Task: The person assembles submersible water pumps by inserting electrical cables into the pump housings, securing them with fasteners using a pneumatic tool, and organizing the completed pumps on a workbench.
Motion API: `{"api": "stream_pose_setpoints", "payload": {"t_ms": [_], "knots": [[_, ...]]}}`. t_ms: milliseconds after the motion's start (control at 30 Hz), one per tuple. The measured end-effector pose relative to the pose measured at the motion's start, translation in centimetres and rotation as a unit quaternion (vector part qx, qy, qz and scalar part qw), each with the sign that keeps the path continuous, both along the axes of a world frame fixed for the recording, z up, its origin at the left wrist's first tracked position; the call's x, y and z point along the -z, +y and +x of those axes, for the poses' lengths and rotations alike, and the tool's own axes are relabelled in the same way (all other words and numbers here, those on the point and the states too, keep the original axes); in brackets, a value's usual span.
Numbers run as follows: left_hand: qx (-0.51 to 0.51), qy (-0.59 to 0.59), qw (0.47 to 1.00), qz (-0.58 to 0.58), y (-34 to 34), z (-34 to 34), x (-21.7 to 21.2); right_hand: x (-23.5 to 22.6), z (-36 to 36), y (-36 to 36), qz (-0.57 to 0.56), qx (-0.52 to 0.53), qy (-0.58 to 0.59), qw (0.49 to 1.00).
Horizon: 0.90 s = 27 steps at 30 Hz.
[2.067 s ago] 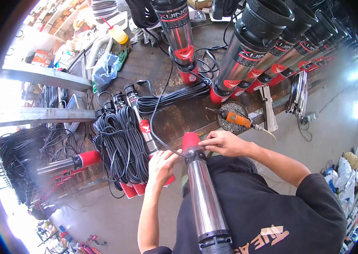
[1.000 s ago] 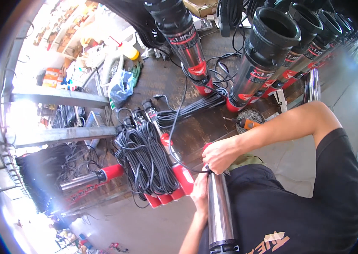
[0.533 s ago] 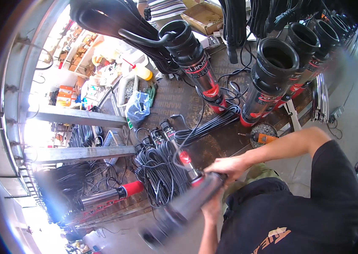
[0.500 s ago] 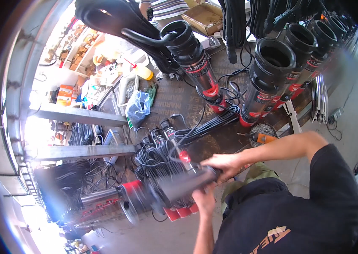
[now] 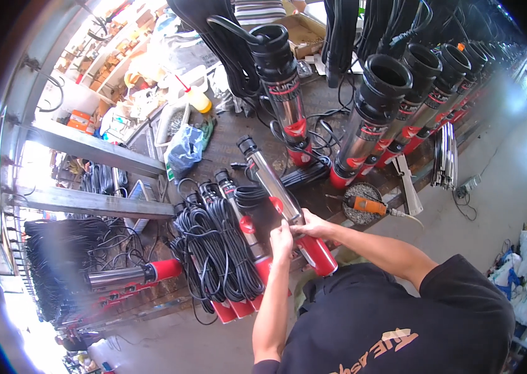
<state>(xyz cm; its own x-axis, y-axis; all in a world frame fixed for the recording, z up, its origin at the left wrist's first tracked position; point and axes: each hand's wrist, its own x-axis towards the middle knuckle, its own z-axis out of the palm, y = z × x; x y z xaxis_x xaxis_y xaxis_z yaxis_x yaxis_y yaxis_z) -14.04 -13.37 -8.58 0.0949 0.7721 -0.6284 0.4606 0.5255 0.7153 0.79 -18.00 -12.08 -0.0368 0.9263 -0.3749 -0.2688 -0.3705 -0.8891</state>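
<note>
A slim submersible pump (image 5: 268, 177) lies slantwise over the near edge of the workbench, with a shiny steel body and a red lower end pointing toward me. My left hand (image 5: 281, 240) is closed at the pump's side, just above the red part. From the right, my right hand (image 5: 313, 225) curls over the same stretch, close beside the left. Fingers cover the join there, so anything small between them is hidden. Left of this pump lies another pump (image 5: 246, 218), next to bundled black cables (image 5: 220, 249) resting on more pumps.
Several upright pumps (image 5: 372, 121) with black open tops line the right side. An orange-handled tool (image 5: 366, 205) lies across a round dish of small parts (image 5: 358, 218). A blue plastic bag (image 5: 185, 149) and a yellow bottle (image 5: 198, 100) stand farther back. Metal beams (image 5: 95, 201) jut in at left.
The blurred dark long shape at my hands is gone; they now meet on the pump, whose red end shows. My view has shifted, and the pump's far end shows more fully.
</note>
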Motion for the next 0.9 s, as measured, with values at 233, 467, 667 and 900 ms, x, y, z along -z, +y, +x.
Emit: {"api": "stream_pose_setpoints", "payload": {"t_ms": [233, 467, 667, 900], "knots": [[0.108, 0.196, 0.962, 0.158, 1.7, 0.8, -0.5, 1.8, 0.5, 1.1, -0.063, -0.131, -0.244, 0.959], [0.067, 0.044, 0.954, 0.287, -1.4, 0.3, -1.3, -0.5, 4.5, 1.2, -0.044, -0.138, 0.118, 0.982], [-0.038, 0.004, 0.934, 0.356, -4.2, 1.9, -0.1, 1.0, 2.9, 1.7, 0.02, -0.108, 0.002, 0.994], [0.184, 0.365, 0.801, 0.438, -7.8, 5.1, -2.2, -2.1, 4.5, 3.1, -0.052, -0.184, -0.188, 0.963]]}}
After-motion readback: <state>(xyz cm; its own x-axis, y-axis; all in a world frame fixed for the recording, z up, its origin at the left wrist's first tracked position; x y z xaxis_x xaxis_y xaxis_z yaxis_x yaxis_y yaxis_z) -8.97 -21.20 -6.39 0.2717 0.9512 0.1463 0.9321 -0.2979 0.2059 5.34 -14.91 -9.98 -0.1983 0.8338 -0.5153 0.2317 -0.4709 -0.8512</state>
